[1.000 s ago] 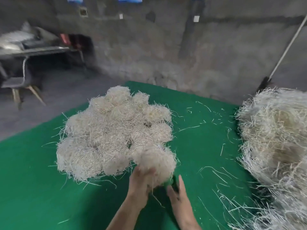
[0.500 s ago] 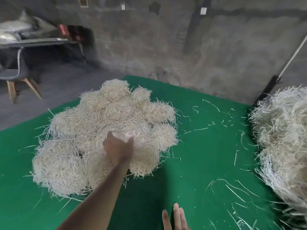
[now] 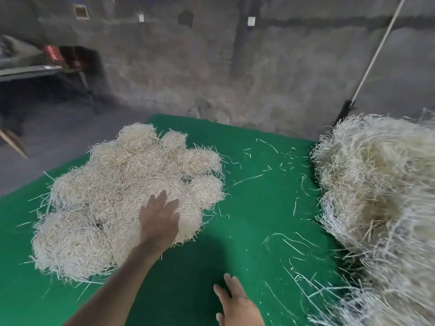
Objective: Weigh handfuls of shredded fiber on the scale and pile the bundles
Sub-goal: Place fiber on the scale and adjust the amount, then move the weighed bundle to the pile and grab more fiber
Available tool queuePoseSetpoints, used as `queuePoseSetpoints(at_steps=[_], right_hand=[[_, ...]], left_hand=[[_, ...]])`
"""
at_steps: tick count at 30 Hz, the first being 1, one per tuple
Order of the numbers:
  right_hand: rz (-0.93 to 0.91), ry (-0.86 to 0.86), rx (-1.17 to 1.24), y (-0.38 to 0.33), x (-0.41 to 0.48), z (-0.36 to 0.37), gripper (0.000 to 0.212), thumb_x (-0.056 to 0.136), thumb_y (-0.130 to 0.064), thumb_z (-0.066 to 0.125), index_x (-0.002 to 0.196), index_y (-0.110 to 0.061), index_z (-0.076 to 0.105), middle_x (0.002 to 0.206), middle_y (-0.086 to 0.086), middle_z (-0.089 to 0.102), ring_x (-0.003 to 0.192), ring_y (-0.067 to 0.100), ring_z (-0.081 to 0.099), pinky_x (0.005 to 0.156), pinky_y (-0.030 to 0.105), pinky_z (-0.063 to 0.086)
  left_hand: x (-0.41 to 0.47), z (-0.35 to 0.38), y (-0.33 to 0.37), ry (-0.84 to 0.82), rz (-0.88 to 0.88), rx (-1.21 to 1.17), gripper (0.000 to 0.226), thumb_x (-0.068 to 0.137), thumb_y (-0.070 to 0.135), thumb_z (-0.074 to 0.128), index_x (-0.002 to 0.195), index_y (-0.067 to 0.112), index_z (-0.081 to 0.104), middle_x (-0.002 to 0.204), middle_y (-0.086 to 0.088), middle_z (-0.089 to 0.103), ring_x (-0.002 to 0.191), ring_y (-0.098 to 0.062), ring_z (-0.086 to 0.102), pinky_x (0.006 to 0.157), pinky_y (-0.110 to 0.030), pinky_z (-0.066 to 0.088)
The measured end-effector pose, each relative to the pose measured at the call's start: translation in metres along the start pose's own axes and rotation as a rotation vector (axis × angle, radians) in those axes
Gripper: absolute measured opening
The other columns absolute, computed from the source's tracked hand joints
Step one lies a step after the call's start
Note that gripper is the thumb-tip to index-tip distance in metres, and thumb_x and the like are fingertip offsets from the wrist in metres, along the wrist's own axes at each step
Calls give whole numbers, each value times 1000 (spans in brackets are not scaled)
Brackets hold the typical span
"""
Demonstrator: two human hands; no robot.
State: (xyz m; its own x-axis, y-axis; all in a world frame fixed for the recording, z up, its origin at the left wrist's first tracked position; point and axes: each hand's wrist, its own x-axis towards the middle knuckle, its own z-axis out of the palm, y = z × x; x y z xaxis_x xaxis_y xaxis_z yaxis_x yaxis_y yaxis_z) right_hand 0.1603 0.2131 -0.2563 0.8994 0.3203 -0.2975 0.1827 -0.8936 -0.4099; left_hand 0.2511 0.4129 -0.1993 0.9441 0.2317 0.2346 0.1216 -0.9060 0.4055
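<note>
Left hand (image 3: 160, 220): palm down, fingers straight and slightly spread, laid flat on the pile of bundles (image 3: 117, 184). Grip apart, nothing clamped. It sat on the near-right bundle, forearm coming in from the near edge.

Right hand (image 3: 237, 304): low over the green tabletop (image 3: 259, 208) at the near edge, right of the left forearm. Fingers extended, grip apart, holding nothing. Couldn't tell if the palm touched the cloth.

Bundles: rounded pale clumps packed touching one another on the left half of the tabletop, running from near the far-left corner towards the near edge. Frayed ends stuck out all round the pile.

Heap (image 3: 381, 196) of loose fiber: along the right edge, taller and messier than the bundles, well apart from them, spilling down to the near-right corner. The frame cut off its right side.

Strands (image 3: 249, 177): single stray fibers scattered over the bare green between pile and heap, denser near the heap.

Background: rough grey wall (image 3: 211, 67) behind the far edge. Pale pole (image 3: 376, 50) leaned against it above the heap. Dark bench (image 3: 35, 69) at far left, off the tabletop, with a red item on it, too blurred to identify.
</note>
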Motion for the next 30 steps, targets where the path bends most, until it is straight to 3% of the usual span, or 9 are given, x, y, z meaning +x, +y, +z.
queuePoseSetpoints(at_steps=[2,4,9,14,17,21,25,27,30], right_hand=[[64,-134,-51,11,-20,-12,54,98,-19,45,148,-24,24,159,-5,-6,146,14,1,115,37,25],[194,-156,-19,16,-35,-18,45,97,-17,47,141,-19,37,156,0,18,143,19,23,113,36,29],[311,-252,136,41,-105,-36,38,90,-33,56,128,-28,52,141,-6,46,125,20,48,106,44,35],[172,-80,170,80,-180,-82,23,94,-25,52,116,-29,58,130,-1,57,113,21,56,102,35,41],[114,173,192,114,-239,-97,18,96,-23,50,105,-34,61,121,-7,58,98,7,53,101,26,42],[51,488,225,151,-313,-115,33,93,-24,37,119,-26,57,116,-7,57,104,7,55,97,22,47],[75,657,156,181,-356,-135,39,95,-20,46,132,-30,47,134,-12,43,122,1,40,107,13,20],[106,778,147,197,-374,-142,37,93,-16,51,128,-26,50,120,-14,42,113,-2,38,108,14,28],[189,933,166,224,-387,-152,61,84,-23,66,136,-21,36,122,-11,30,117,3,31,110,29,31]], left_hand=[[-26,-16,20,138,-73,-374,32,96,8,48,125,6,59,143,-16,44,133,-28,39,110,-20,19],[-59,-28,34,254,-156,-586,22,94,9,52,108,14,68,124,-8,61,116,-26,54,100,-31,39],[-149,-23,96,154,-327,-1148,28,88,12,58,73,33,68,84,-9,68,79,-25,61,66,-19,53],[-224,-6,175,-144,-237,-1078,11,82,17,56,84,21,67,76,-4,72,82,-26,68,76,-39,54],[-260,-3,224,-230,-110,-1075,10,84,13,57,84,18,67,74,-2,72,77,-22,68,69,-34,54],[-291,-9,290,-359,-45,-1100,20,89,1,53,87,17,66,75,-2,71,74,-20,65,72,-33,53],[-304,-25,352,-366,27,-1093,18,92,13,53,92,28,63,95,12,67,94,-9,62,83,-21,48],[-307,-28,375,-282,137,-985,18,92,19,54,98,35,58,104,21,59,102,-2,55,76,-6,43],[-309,-17,397,-428,307,-678,53,86,29,62,135,33,41,138,19,37,128,-5,37,103,-21,34]])
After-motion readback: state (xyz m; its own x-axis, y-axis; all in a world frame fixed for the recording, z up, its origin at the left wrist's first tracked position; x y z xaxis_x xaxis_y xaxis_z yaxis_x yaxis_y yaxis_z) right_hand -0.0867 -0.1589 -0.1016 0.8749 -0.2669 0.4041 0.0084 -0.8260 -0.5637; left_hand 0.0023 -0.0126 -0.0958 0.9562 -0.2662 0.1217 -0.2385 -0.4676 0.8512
